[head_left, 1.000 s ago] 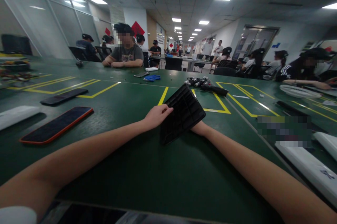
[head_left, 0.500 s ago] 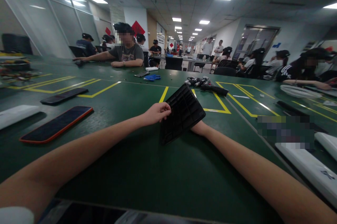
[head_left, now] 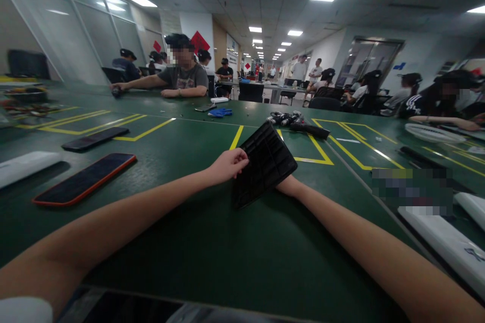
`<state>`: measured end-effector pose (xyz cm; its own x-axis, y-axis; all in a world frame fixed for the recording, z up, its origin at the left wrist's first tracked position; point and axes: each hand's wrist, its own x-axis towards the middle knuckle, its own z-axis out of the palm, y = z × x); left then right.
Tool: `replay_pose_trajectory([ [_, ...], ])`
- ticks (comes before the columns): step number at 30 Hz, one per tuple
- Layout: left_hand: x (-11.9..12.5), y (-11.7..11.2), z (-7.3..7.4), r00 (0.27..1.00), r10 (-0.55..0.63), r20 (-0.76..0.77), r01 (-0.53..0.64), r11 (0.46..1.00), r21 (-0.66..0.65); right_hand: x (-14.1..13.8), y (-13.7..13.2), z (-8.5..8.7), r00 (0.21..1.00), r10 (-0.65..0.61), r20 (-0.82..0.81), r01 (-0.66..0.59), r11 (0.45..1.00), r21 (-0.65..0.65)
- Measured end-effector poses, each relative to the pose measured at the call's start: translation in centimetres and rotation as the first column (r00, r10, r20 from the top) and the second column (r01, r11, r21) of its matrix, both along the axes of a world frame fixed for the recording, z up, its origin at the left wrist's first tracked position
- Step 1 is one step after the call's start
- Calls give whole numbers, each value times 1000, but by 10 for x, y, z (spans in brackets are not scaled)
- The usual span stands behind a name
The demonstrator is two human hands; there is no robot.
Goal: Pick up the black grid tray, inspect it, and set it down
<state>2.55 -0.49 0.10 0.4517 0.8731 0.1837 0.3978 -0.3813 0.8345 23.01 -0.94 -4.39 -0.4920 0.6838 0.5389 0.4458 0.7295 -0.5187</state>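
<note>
While your right hand (head_left: pixel 289 185) sits behind the black tray (head_left: pixel 267 164), at its five o'clock side, most of that hand is hidden, so I cannot tell how far its fingers close on it. You have the tray tilted over the green bench (head_left: pixel 223 257), gridded face towards you; whether its lower corner touches the bench is unclear. Your left hand (head_left: pixel 232 163) is at the tray's nine o'clock edge, fingers curled in and thumb close to the forefinger; I cannot tell whether they pinch anything. With the tray as the dial's centre, your orange-edged phone (head_left: pixel 85 180) lies at nine o'clock, well apart, with a dark slab (head_left: pixel 95 139) just beyond it. Bundled cables (head_left: pixel 285 119) lie near one o'clock, and a blue item (head_left: pixel 220 112) near eleven.
</note>
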Motion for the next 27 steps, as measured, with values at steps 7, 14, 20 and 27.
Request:
replay_pose_trajectory([
  [7, -1, 7, 3, 978, 82, 192, -52, 986, -156, -1, -3, 3, 998, -18, 68, 19, 1000, -16],
  [14, -6, 14, 6, 878, 226, 421, 71, 809, -584, 0, -6, 5, 997, -21, 78, 23, 1000, -21],
  [20, -10, 15, -7, 985, -63, -160, 81, 990, 111, 0, 0, -1, 995, -15, 99, 11, 999, 35],
  [27, -19, 20, -2, 896, 228, -380, 56, 793, 607, 4, 18, -7, 992, -100, 83, 93, 993, 77],
])
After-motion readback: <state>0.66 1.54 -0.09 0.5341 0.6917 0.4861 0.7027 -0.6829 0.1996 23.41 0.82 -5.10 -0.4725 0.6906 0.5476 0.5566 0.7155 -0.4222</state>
